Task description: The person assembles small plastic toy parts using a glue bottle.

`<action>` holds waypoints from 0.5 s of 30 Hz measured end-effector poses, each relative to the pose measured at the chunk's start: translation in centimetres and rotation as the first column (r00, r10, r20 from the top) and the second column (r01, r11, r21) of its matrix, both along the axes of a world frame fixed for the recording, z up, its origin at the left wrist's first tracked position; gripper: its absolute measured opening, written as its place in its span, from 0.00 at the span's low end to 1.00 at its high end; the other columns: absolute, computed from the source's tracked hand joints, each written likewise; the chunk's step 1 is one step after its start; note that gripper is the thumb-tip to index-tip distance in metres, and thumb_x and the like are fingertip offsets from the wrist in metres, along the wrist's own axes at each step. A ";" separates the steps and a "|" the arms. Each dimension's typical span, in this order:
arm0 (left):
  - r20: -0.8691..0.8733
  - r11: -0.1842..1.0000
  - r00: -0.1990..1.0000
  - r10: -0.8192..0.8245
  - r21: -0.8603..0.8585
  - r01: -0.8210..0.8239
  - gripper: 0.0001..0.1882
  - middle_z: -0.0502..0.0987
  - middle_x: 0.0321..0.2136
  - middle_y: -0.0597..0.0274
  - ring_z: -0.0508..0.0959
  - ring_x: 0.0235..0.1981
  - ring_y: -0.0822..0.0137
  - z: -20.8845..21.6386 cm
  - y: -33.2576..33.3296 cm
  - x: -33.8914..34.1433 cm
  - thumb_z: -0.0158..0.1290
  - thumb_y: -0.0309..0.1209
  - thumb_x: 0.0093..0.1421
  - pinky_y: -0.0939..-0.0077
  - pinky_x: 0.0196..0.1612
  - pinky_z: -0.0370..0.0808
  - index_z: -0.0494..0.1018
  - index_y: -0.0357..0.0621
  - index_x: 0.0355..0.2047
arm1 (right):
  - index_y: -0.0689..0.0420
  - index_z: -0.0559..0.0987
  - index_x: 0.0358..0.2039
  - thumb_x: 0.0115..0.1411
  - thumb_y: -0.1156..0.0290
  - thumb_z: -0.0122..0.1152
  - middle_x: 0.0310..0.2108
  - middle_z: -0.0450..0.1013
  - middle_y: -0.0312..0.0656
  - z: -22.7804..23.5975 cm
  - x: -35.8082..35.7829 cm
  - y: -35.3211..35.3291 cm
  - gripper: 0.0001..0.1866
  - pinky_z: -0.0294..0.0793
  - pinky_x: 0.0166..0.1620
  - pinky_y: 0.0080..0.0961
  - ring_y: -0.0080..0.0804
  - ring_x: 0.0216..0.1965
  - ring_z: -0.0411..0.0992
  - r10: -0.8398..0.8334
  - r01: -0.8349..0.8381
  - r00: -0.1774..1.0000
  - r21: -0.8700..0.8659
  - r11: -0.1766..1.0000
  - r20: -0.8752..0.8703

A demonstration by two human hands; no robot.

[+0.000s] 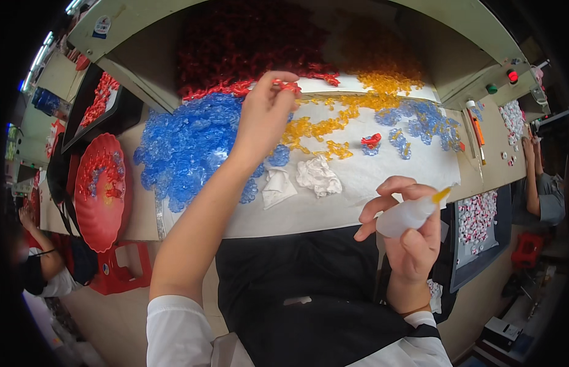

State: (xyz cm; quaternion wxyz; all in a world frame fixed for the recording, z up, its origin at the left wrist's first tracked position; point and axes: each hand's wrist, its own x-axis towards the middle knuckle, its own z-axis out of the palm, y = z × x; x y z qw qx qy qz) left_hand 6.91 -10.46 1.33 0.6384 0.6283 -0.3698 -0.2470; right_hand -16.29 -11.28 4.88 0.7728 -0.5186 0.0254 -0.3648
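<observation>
Stretched out to the back of the bench, my left hand (269,110) pinches a small red plastic piece (288,86) beside the heap of red pieces (235,43). My right hand (413,238) is closed around a white squeeze bottle (402,219) with a yellow nozzle, tilted up to the right above the bench's front edge. Between the hands lie a heap of clear blue plastic pieces (192,147) and scattered amber pieces (315,127). One red piece (371,140) sits on a blue piece on the white sheet (358,202).
Two crumpled white tissues (319,176) lie mid-bench. At the right are an orange-handled tool (478,131) and a black tray (454,269) of small round pieces. A red scalloped basin (126,208) stands left. Other people sit on both sides.
</observation>
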 end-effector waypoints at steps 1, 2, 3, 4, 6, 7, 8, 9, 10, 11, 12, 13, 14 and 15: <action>0.000 1.000 1.000 0.012 0.001 -0.012 0.12 0.73 0.29 0.55 0.72 0.27 0.71 0.5 1.0 0.1 0.44 0.27 0.53 0.78 0.32 0.69 0.66 0.39 0.39 | 0.59 0.59 0.49 0.53 0.70 0.50 0.42 0.58 0.53 -0.9 -0.3 -0.1 0.23 0.76 0.28 0.34 0.46 0.34 0.68 -0.080 0.077 0.989 -0.028 0.997 -0.127; -0.351 0.996 0.932 -0.092 -0.046 0.080 0.13 0.72 0.30 0.57 0.70 0.29 0.74 1.4 2.3 0.0 0.43 0.27 0.55 0.81 0.35 0.67 0.66 0.38 0.41 | 0.59 0.59 0.49 0.53 0.70 0.50 0.42 0.58 0.53 -1.5 -0.8 0.0 0.23 0.76 0.28 0.34 0.46 0.34 0.68 -0.070 0.067 0.989 -0.027 0.997 -0.129; -0.649 0.981 0.735 -0.194 -0.125 0.149 0.13 0.72 0.31 0.60 0.68 0.30 0.77 1.9 3.5 -0.3 0.42 0.27 0.57 0.84 0.37 0.65 0.65 0.37 0.42 | 0.63 0.60 0.49 0.51 0.74 0.48 0.42 0.57 0.51 -2.1 -1.2 0.1 0.23 0.75 0.31 0.33 0.43 0.34 0.68 -0.095 0.096 0.976 -0.002 0.995 -0.198; -0.647 0.984 0.741 -0.176 -0.121 0.128 0.13 0.72 0.31 0.60 0.68 0.30 0.77 2.1 4.9 -0.6 0.42 0.27 0.57 0.84 0.37 0.65 0.65 0.37 0.42 | 0.67 0.60 0.49 0.49 0.78 0.46 0.42 0.56 0.48 -2.6 -1.5 0.1 0.24 0.74 0.35 0.31 0.40 0.34 0.68 -0.106 0.116 0.959 0.023 0.993 -0.263; -0.688 0.969 0.684 -0.241 -0.135 0.205 0.16 0.71 0.33 0.61 0.67 0.31 0.77 1.9 7.1 -1.7 0.42 0.26 0.57 0.86 0.38 0.64 0.63 0.34 0.46 | 0.66 0.60 0.49 0.49 0.79 0.47 0.41 0.57 0.49 -3.7 -1.8 -0.3 0.25 0.74 0.35 0.31 0.39 0.35 0.68 -0.150 0.136 0.946 -0.068 0.988 -0.287; -0.695 0.972 0.682 -0.230 -0.129 0.196 0.16 0.71 0.33 0.61 0.67 0.31 0.77 1.6 8.1 -2.4 0.42 0.26 0.57 0.86 0.38 0.64 0.63 0.34 0.46 | 0.66 0.60 0.50 0.48 0.80 0.48 0.41 0.58 0.49 -4.0 -2.0 -0.3 0.26 0.74 0.35 0.30 0.38 0.35 0.68 -0.205 0.162 0.931 -0.160 0.974 -0.304; -0.699 0.973 0.679 -0.222 -0.119 0.196 0.18 0.71 0.34 0.59 0.68 0.30 0.75 1.3 9.0 -3.1 0.43 0.26 0.57 0.84 0.37 0.65 0.61 0.33 0.48 | 0.66 0.60 0.50 0.48 0.80 0.48 0.41 0.58 0.49 -4.0 -2.0 -0.3 0.26 0.74 0.35 0.30 0.38 0.35 0.68 -0.194 0.153 0.931 -0.154 0.976 -0.309; -0.704 0.974 0.676 -0.216 -0.108 0.198 0.20 0.71 0.34 0.56 0.69 0.30 0.74 0.9 9.7 -3.7 0.44 0.26 0.56 0.82 0.36 0.66 0.59 0.33 0.49 | 0.65 0.60 0.49 0.48 0.75 0.52 0.38 0.59 0.47 -4.1 -2.1 -0.4 0.26 0.74 0.31 0.27 0.37 0.34 0.68 -0.232 0.170 0.916 -0.207 0.963 -0.328; -0.711 0.972 0.666 -0.227 -0.121 0.203 0.20 0.71 0.34 0.56 0.69 0.30 0.73 0.5 10.3 -4.1 0.46 0.26 0.55 0.81 0.36 0.66 0.60 0.33 0.48 | 0.63 0.61 0.48 0.48 0.70 0.57 0.36 0.61 0.45 -4.2 -1.9 -0.3 0.27 0.74 0.27 0.24 0.36 0.32 0.68 -0.270 0.186 0.900 -0.258 0.948 -0.343; -0.714 0.974 0.665 -0.218 -0.113 0.198 0.20 0.71 0.34 0.56 0.69 0.30 0.73 0.1 10.8 -4.6 0.46 0.26 0.55 0.81 0.36 0.66 0.60 0.33 0.48 | 0.63 0.61 0.48 0.48 0.70 0.57 0.36 0.61 0.45 -4.3 -1.8 -0.2 0.27 0.74 0.27 0.24 0.36 0.32 0.68 -0.263 0.181 0.900 -0.251 0.951 -0.347; -0.740 0.976 0.638 -0.212 -0.127 0.177 0.19 0.71 0.34 0.57 0.69 0.31 0.73 -0.2 11.2 -5.1 0.46 0.25 0.55 0.81 0.37 0.66 0.61 0.34 0.47 | 0.63 0.63 0.42 0.46 0.69 0.60 0.34 0.62 0.44 -4.3 -1.5 -0.3 0.25 0.73 0.26 0.22 0.33 0.30 0.68 -0.316 0.229 0.897 -0.288 0.930 -0.309; -0.765 0.977 0.609 -0.210 -0.142 0.158 0.17 0.71 0.34 0.57 0.70 0.31 0.72 -0.6 11.5 -5.5 0.46 0.25 0.55 0.81 0.37 0.66 0.62 0.34 0.45 | 0.62 0.65 0.37 0.43 0.67 0.64 0.32 0.62 0.44 -4.3 -1.3 -0.3 0.23 0.72 0.25 0.20 0.31 0.29 0.68 -0.371 0.280 0.889 -0.326 0.903 -0.267; -0.792 0.976 0.571 -0.217 -0.160 0.149 0.15 0.71 0.34 0.57 0.70 0.33 0.71 -0.8 11.7 -5.8 0.47 0.24 0.54 0.80 0.38 0.66 0.63 0.35 0.42 | 0.62 0.65 0.37 0.43 0.67 0.64 0.32 0.62 0.44 -4.1 -0.9 -0.2 0.23 0.72 0.25 0.20 0.31 0.29 0.68 -0.372 0.281 0.888 -0.322 0.904 -0.271; -0.794 0.976 0.569 -0.215 -0.156 0.151 0.15 0.71 0.34 0.57 0.70 0.33 0.71 -0.9 12.0 -6.0 0.47 0.24 0.54 0.80 0.38 0.66 0.63 0.35 0.42 | 0.60 0.64 0.33 0.41 0.67 0.66 0.31 0.63 0.43 -3.7 -0.4 0.1 0.23 0.71 0.25 0.19 0.29 0.27 0.66 -0.399 0.328 0.884 -0.286 0.900 -0.243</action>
